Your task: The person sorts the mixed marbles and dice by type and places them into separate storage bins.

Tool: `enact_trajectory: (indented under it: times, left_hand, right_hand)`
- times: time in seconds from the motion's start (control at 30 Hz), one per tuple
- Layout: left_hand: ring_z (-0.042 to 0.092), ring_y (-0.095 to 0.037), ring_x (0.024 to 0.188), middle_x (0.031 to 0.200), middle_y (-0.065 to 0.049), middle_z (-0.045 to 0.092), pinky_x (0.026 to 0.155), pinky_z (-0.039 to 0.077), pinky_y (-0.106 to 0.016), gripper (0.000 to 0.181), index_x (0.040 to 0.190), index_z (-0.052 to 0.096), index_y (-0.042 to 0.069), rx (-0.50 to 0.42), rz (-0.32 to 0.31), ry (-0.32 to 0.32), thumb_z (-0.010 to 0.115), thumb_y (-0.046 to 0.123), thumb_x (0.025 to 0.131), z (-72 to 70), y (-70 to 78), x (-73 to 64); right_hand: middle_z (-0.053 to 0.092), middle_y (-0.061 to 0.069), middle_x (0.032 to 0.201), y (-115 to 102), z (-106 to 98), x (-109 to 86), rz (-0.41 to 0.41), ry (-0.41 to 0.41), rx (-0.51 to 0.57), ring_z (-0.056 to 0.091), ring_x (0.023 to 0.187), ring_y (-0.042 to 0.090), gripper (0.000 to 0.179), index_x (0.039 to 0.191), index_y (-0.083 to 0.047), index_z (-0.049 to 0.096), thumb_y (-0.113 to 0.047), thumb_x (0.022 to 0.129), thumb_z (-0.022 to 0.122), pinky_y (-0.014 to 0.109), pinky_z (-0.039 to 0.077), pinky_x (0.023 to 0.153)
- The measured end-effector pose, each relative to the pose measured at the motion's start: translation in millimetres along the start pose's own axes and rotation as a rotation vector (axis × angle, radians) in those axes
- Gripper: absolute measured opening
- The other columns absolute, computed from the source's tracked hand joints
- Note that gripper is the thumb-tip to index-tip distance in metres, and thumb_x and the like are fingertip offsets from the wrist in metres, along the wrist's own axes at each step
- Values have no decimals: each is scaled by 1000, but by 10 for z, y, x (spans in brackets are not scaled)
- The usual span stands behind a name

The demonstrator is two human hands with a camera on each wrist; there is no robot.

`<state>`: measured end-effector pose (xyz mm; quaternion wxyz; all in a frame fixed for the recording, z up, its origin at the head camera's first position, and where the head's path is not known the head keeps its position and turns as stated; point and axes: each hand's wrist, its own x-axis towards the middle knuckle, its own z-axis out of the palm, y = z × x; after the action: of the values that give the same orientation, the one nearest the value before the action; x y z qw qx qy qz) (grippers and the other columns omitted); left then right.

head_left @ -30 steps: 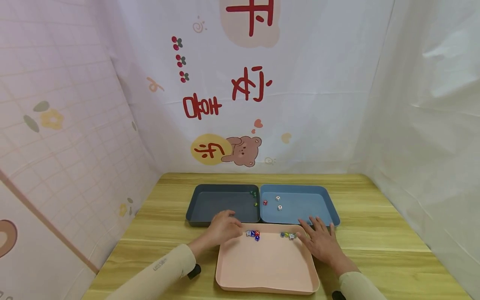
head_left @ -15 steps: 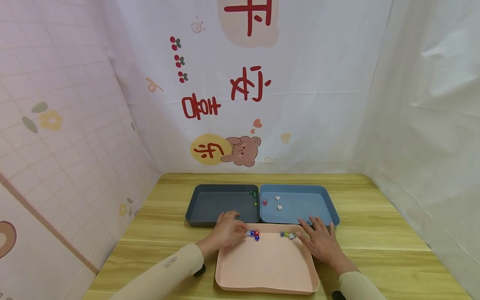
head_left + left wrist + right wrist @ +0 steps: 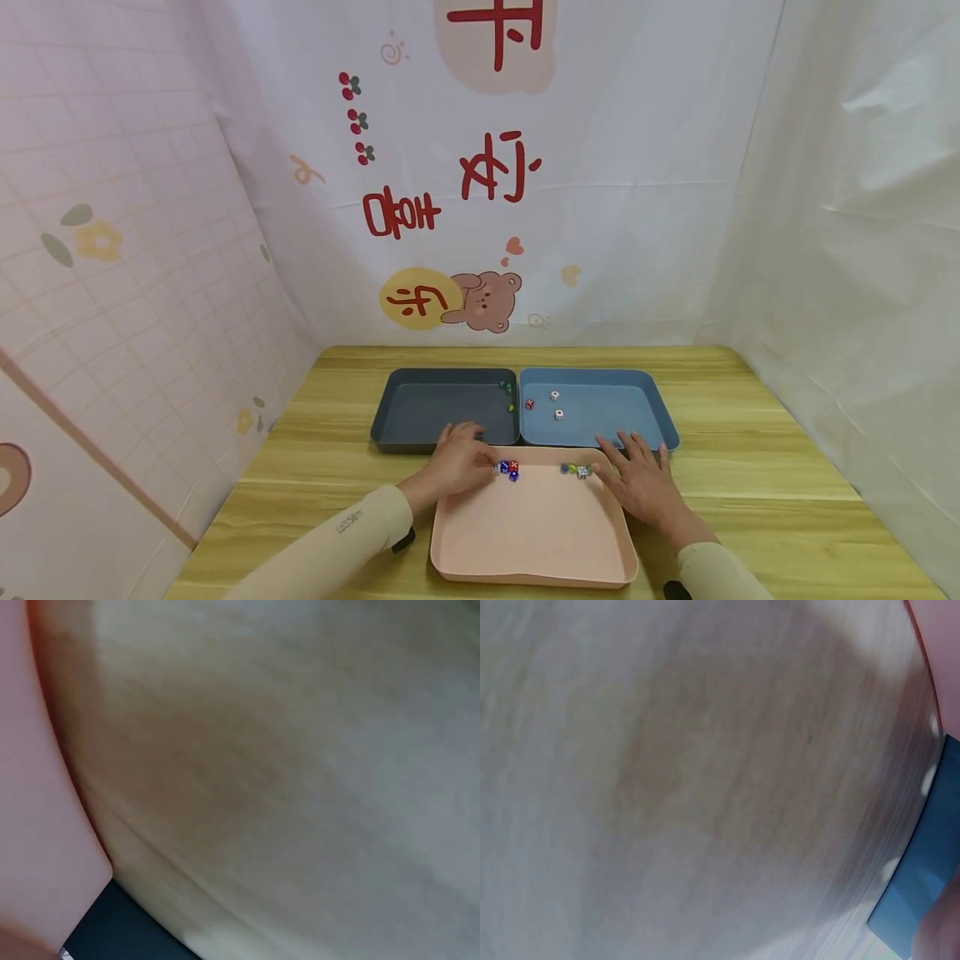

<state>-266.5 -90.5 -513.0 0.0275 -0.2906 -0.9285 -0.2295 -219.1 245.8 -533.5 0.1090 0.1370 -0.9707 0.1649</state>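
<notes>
In the head view, my left hand (image 3: 459, 463) reaches over the back left corner of the pink tray (image 3: 534, 542). Its fingertips are at a white die, which they partly cover; whether they pinch it is hidden. Beside it sit blue dice (image 3: 513, 476) and a red die (image 3: 513, 466). My right hand (image 3: 643, 487) lies spread over the tray's back right corner, fingers reaching to the light blue tray (image 3: 626, 408). Its thumb is near a white die (image 3: 582, 472) and small yellow-green and bluish beads (image 3: 572, 468). The wrist views show mostly blurred tabletop.
A dark slate tray (image 3: 442, 408) stands behind the pink one, with small green pieces (image 3: 507, 387) along its right side. Beside it, the light blue tray holds a red die (image 3: 529, 404) and two white dice (image 3: 558, 414). Printed cloth (image 3: 637, 208) walls surround the wooden table (image 3: 772, 500).
My left hand has moved right and slightly inward over the pink tray, its fingertips arriving at the white die. The right hand and the dice have stayed put.
</notes>
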Motion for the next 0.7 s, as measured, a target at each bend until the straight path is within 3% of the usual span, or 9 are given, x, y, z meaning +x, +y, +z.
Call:
enact_trajectory:
  times: [0.33,0.7]
  left_hand:
    - [43,-35,134,130,-13,61,110,18,-69,16,99,80,23,125,5,-49,78,31,85,15,24,41]
    - [43,-36,134,130,-13,61,109,19,-70,14,95,79,22,94,6,-39,80,28,82,19,17,37]
  right_hand:
    - [41,27,149,-21,-26,-6,15,-30,-15,29,139,51,57,147,-13,50,-47,101,51,78,11,103]
    - [43,28,147,22,30,1,-9,25,7,31,138,52,56,144,-12,53,-46,100,54,78,11,102]
